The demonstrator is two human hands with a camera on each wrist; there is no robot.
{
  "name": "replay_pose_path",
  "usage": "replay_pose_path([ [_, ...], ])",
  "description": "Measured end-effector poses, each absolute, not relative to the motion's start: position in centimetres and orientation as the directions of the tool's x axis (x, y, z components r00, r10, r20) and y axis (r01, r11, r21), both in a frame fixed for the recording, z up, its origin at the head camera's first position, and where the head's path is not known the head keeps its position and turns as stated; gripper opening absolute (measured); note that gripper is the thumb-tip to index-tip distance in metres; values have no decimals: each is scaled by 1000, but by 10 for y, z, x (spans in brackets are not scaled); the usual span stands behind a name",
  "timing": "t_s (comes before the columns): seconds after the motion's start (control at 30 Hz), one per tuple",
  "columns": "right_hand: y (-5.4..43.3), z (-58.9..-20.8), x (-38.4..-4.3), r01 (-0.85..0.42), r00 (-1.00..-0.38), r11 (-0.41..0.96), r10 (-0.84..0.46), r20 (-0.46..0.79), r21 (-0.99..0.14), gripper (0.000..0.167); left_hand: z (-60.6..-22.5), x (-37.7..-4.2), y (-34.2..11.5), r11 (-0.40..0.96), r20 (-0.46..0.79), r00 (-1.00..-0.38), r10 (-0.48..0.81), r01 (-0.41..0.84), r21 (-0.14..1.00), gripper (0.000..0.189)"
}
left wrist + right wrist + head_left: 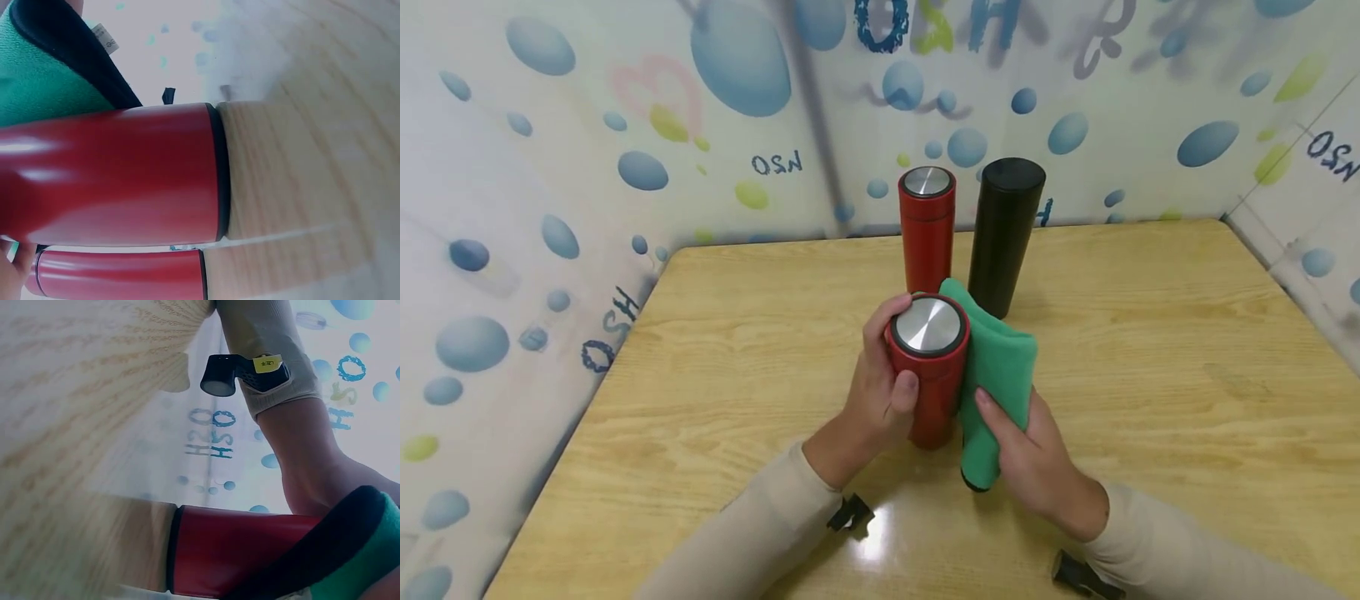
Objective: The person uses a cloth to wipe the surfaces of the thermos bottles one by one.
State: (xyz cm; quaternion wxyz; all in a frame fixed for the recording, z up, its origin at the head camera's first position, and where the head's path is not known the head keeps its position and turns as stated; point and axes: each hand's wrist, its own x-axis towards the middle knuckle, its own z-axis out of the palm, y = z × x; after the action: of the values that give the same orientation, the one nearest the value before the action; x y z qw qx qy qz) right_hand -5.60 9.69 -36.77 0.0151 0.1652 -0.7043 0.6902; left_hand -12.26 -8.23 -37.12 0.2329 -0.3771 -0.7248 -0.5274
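A red thermos bottle [936, 392] with a brushed silver lid top [929, 325] is upright in front of me. My left hand [883, 383] grips its upper part, thumb on the near side. A folded green cloth [1000, 358] with a black edge is held by my right hand [1037, 458], thumb on top, and lies against the bottle's right side. In the left wrist view the bottle's black-rimmed base [222, 172] is at the tabletop; whether it touches, I cannot tell. The right wrist view shows the cloth's dark border [319, 544] across the red body [231, 547].
Behind the held bottle stands a second red thermos bottle [927, 233], with a tall black bottle [1006, 242] to its right. Both are on the wooden table [737, 358], near a patterned wall [820, 175]. Black cameras [850, 512] are worn at both wrists.
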Motion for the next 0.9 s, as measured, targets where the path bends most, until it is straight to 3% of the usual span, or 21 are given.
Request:
replay_pose_path([
  [0.33, 96, -369, -54, -283, -938, -18, -202, 281, -959, 40, -369, -121, -83, 235, 743, -604, 289, 797, 556, 65],
  [0.63, 95, -373, -57, -188, -951, 18, -253, 177, -982, 38, -371, -120, -84, 250, 744, -605, 283, 795, 552, 66],
  [0.9, 97, -370, -55, -262, -933, -3, -257, 254, -965, 41, -369, -123, -83, 254, 766, -582, 275, 812, 526, 66],
])
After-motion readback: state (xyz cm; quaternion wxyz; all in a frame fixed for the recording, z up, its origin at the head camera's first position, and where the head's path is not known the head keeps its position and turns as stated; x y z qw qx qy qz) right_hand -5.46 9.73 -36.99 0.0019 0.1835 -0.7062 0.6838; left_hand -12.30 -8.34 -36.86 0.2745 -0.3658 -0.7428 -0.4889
